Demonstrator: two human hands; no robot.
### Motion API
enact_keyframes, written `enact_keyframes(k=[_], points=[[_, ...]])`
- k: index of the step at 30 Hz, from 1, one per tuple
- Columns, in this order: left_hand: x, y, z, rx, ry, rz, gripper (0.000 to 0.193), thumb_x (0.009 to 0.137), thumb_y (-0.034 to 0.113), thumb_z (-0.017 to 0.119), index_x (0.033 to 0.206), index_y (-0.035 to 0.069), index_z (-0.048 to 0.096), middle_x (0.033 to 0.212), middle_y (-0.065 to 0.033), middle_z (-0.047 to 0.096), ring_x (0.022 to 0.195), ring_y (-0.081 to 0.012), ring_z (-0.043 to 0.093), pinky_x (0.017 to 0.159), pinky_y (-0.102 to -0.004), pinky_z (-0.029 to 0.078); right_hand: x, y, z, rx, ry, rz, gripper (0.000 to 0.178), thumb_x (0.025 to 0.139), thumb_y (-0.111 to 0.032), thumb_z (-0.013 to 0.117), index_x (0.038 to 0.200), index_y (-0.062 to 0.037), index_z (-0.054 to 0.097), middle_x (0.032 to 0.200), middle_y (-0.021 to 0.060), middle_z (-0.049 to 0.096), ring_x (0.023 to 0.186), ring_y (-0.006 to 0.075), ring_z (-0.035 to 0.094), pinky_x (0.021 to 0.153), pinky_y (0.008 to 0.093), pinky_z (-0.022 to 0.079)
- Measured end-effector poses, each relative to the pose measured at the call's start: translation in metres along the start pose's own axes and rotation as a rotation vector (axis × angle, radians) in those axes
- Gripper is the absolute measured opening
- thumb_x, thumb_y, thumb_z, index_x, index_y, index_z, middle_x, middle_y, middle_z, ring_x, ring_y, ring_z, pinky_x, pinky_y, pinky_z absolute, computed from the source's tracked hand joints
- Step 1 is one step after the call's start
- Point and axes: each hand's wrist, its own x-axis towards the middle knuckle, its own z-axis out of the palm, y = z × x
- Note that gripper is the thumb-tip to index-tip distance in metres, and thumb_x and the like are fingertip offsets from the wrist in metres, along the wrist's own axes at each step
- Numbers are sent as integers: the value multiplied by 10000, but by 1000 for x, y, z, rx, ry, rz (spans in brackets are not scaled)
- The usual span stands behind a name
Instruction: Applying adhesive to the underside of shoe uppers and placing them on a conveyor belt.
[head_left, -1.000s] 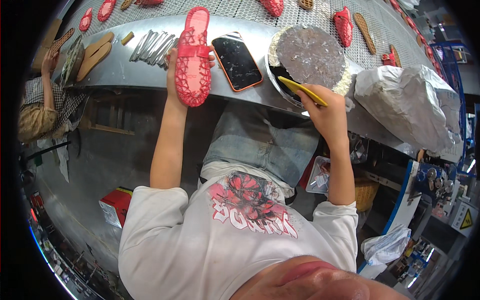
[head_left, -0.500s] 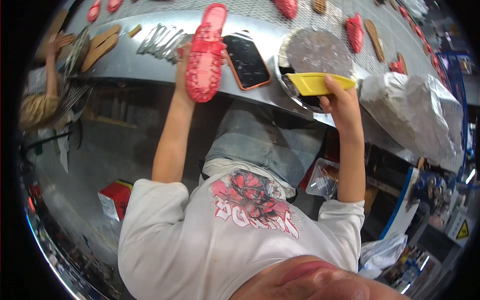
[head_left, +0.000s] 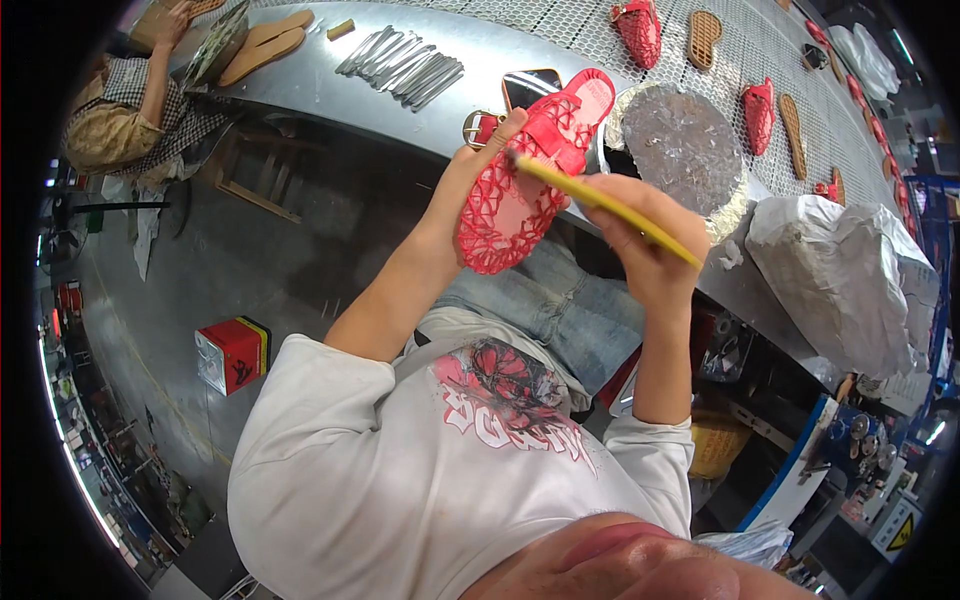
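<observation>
My left hand (head_left: 462, 178) grips a red woven slip-on sandal (head_left: 510, 212) by its side, with the thumb along the edge. A strap with a metal buckle (head_left: 480, 130) sticks out beside that thumb. My right hand (head_left: 655, 275) holds a brush with a flat yellow handle (head_left: 562, 184). The dark brush tip is at the sandal's side by the strap, close to my left thumb; whether it touches is hard to tell. Behind the sandal lies a phone (head_left: 528, 86), partly covered. A round tub with a dark, crusted top (head_left: 685, 150) stands just beyond my right hand.
Thin metal strips (head_left: 400, 68) lie on the metal table (head_left: 300, 90), with tan soles (head_left: 265, 48) to their left. Several red sandals (head_left: 758, 115) and brown soles (head_left: 704, 40) rest on the mesh surface. A white sack (head_left: 840, 285) bulges at right. Another person (head_left: 120, 120) works at far left.
The brush has left the tub and come over to the sandal. My left hand has brought the sandal rightward and toward me, tilting it. The view has shifted.
</observation>
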Motion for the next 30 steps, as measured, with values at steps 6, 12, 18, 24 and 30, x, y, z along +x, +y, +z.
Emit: enact_keyframes(k=[6,12,18,24,30], points=[[2,-7,0,162,-46,84,563,932,454,623,1123,-76,612,880,-201,703,737,-258,712,646,-354,597,7,-3,-13,-162,-119,-272,207,767,22,711,968,67,687,955,174,717,916,309,702,815,376,554],[6,1,-1,-84,-103,1,579,927,438,635,1152,-93,578,901,-230,693,745,-284,716,653,-352,604,-7,-14,-3,128,-337,-223,184,775,29,705,953,74,697,938,177,716,844,274,704,765,321,549],[5,3,-1,-63,-75,99,591,922,438,646,1125,-113,585,872,-213,700,707,-263,715,645,-347,600,-6,-8,2,0,-118,-5,152,842,0,696,976,72,706,900,115,722,772,134,656,699,231,505],[7,14,7,109,-35,290,604,894,477,667,1052,-104,624,824,-193,704,666,-245,716,583,-346,603,-3,-7,5,58,-23,59,165,827,-6,717,985,41,722,839,83,725,660,87,625,571,186,458],[15,17,-3,243,-80,348,616,954,499,555,1147,-85,586,913,-254,692,718,-283,723,642,-371,624,3,-15,4,-53,-95,0,171,843,-7,718,1000,60,715,900,103,726,763,118,650,691,212,496]])
